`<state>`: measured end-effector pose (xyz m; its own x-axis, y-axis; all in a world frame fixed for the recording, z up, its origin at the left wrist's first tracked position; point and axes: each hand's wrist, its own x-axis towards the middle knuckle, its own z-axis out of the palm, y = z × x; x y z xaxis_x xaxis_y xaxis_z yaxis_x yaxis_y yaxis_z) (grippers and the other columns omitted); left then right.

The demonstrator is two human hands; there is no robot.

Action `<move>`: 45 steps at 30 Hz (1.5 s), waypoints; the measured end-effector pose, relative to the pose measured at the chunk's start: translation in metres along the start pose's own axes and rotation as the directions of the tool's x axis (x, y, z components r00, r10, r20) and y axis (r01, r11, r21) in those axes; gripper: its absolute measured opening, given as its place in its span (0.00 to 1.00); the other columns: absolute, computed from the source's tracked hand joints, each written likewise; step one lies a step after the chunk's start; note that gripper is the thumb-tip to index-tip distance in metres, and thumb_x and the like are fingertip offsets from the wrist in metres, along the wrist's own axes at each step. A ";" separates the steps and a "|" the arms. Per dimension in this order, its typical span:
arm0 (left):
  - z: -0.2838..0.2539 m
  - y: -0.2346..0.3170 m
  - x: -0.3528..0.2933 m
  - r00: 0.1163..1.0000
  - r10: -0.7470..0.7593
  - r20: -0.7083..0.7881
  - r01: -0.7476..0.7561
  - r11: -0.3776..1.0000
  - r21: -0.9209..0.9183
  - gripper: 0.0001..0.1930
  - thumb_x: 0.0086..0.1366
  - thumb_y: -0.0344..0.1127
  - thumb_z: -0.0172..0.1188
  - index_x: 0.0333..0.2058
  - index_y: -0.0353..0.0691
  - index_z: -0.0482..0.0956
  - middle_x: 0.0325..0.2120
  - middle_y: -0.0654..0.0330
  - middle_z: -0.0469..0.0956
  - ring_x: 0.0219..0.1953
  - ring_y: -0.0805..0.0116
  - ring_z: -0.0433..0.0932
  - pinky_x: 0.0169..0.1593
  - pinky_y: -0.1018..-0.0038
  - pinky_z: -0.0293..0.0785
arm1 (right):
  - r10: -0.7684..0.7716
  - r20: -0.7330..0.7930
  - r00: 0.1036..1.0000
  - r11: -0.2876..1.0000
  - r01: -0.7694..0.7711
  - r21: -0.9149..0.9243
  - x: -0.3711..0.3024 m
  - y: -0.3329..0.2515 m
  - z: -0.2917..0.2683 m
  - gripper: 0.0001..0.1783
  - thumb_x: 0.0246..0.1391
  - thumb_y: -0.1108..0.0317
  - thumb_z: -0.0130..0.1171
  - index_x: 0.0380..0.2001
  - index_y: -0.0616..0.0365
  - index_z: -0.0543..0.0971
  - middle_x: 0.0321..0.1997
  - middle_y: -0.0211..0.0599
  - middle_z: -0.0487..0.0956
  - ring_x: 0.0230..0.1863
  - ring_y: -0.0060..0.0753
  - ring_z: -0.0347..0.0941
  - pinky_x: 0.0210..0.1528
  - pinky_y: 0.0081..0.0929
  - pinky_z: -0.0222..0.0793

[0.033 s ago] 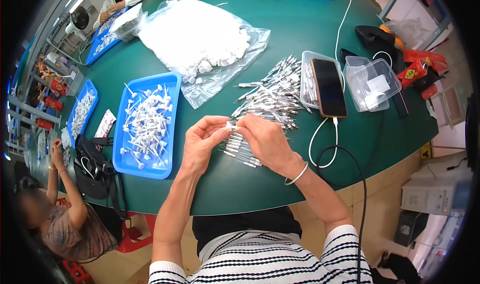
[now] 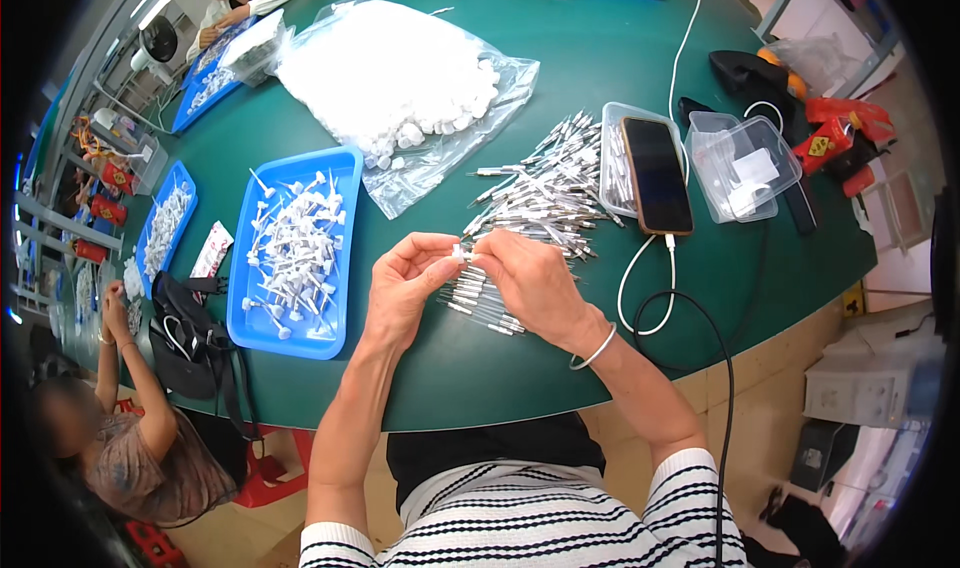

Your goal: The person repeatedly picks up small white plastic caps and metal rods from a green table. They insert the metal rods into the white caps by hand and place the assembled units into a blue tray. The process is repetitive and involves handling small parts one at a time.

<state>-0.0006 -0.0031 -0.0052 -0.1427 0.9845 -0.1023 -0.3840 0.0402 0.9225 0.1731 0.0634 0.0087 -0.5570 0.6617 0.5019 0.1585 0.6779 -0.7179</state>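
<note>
My left hand pinches a small white cap between thumb and fingertips. My right hand is closed right against it, its thumb and index finger meeting the cap's right side; what else it grips is hidden by the fingers. Under and behind the right hand lies a loose pile of thin metal-tipped rods, with a row of them near my fingers. To the left, a blue tray holds many white-capped pieces with thin stems. Beyond my hands, a clear plastic bag spills white caps.
At the right stand a clear box of rods, a phone leaning on it with a white cable, and clear plastic containers. A black bag sits at the left edge beside a seated co-worker. Another person works at the far left.
</note>
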 end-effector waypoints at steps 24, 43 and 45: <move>0.012 0.010 -0.007 0.995 0.092 -0.041 -0.091 0.995 0.025 0.13 0.59 0.24 0.63 0.42 0.32 0.75 0.35 0.59 0.79 0.38 0.76 0.78 0.44 0.80 0.73 | 0.083 -0.002 0.997 0.976 -0.081 0.204 0.001 -0.009 0.002 0.07 0.58 0.70 0.56 0.29 0.63 0.73 0.25 0.47 0.75 0.27 0.50 0.73 0.30 0.37 0.67; 0.005 0.006 -0.007 0.990 0.131 0.049 -0.133 0.990 0.051 0.08 0.59 0.25 0.63 0.38 0.32 0.78 0.36 0.59 0.78 0.36 0.74 0.77 0.42 0.78 0.74 | 0.227 0.174 0.958 0.892 -0.276 0.357 -0.002 -0.009 0.000 0.08 0.60 0.70 0.53 0.28 0.62 0.73 0.17 0.33 0.72 0.20 0.23 0.69 0.24 0.25 0.64; 0.009 0.007 -0.008 0.990 0.134 0.048 -0.136 0.990 0.041 0.08 0.59 0.25 0.63 0.38 0.31 0.78 0.36 0.59 0.78 0.36 0.73 0.77 0.42 0.78 0.75 | 0.231 0.172 0.958 0.891 -0.280 0.359 -0.005 -0.006 0.001 0.08 0.60 0.70 0.53 0.28 0.62 0.73 0.17 0.32 0.72 0.20 0.21 0.69 0.24 0.25 0.64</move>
<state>0.0066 -0.0095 0.0052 -0.1493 0.9880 0.0404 -0.3230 -0.0874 0.9424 0.1738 0.0560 0.0101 -0.6369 0.7354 0.2314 0.0044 0.3036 -0.9528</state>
